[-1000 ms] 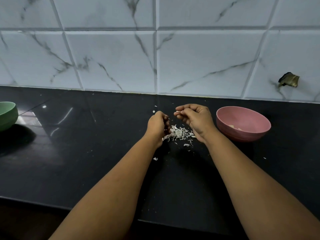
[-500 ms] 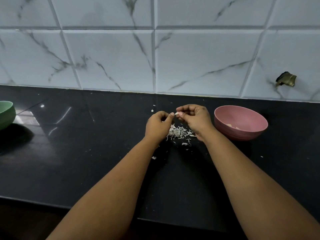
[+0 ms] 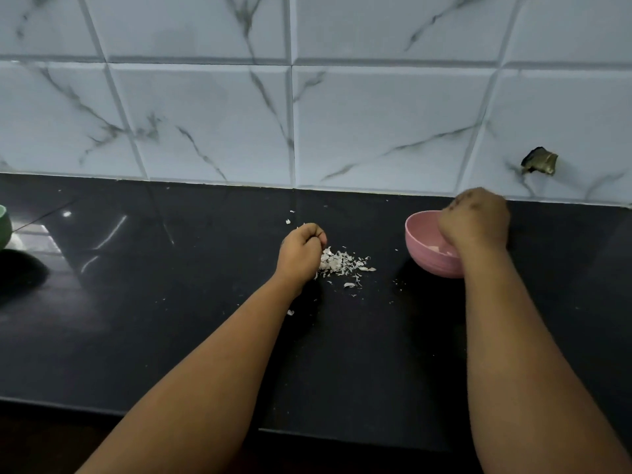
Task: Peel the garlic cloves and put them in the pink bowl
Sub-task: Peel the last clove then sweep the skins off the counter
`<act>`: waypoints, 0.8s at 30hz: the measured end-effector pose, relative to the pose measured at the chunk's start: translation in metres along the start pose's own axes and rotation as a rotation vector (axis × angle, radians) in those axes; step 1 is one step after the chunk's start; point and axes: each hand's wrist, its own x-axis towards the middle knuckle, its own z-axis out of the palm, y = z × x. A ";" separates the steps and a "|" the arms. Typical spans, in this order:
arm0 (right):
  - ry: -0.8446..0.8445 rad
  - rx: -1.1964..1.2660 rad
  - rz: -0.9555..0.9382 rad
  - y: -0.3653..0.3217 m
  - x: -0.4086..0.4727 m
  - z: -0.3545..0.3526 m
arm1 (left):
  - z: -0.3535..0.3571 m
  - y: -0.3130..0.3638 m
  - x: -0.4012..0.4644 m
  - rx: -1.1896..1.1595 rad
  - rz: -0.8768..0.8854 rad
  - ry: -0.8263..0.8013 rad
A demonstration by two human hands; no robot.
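The pink bowl (image 3: pixel 429 263) stands on the black counter at the right, near the wall. My right hand (image 3: pixel 473 220) hangs over and into it, back up and blurred, its fingers pointing down and hidden from view. A pale bit of peeled garlic (image 3: pixel 435 248) shows in the bowl's bottom. My left hand (image 3: pixel 301 249) rests on the counter with its fingers curled, touching the left edge of a pile of white garlic skins (image 3: pixel 343 262). Nothing shows inside that hand.
A green bowl (image 3: pixel 3 227) sits at the far left edge of the counter. Marbled tiles form the back wall, with a dark broken spot (image 3: pixel 539 161) above the pink bowl. Stray skin flakes (image 3: pixel 290 312) lie around the pile. The counter's front edge (image 3: pixel 307 432) runs below my forearms.
My right hand left the left hand and swung right to the pink bowl. My left hand dropped back to the skin pile. The view shifted a little to the right.
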 end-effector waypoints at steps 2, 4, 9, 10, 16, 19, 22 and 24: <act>-0.127 -0.053 0.033 0.003 -0.001 0.007 | 0.000 0.000 -0.002 -0.052 -0.012 -0.002; -0.138 -0.053 -0.015 0.001 -0.005 0.013 | -0.001 0.002 -0.004 -0.056 -0.031 -0.013; 0.041 0.145 -0.351 -0.013 -0.011 0.024 | -0.003 -0.004 -0.001 0.160 -0.001 0.049; 0.064 0.189 -0.431 -0.020 -0.017 0.029 | -0.004 -0.004 -0.001 0.172 0.002 0.059; -0.396 0.119 -0.487 -0.046 -0.064 0.089 | -0.008 -0.011 0.001 0.120 0.032 0.094; -0.443 -0.042 -0.374 -0.035 -0.055 0.109 | -0.012 -0.012 0.004 0.198 -0.007 0.207; -0.548 -0.258 -0.237 -0.022 -0.048 0.114 | -0.025 -0.015 0.011 0.124 -0.080 0.287; -0.626 -0.345 -0.241 -0.023 -0.050 0.117 | -0.037 -0.021 0.019 0.050 -0.125 0.366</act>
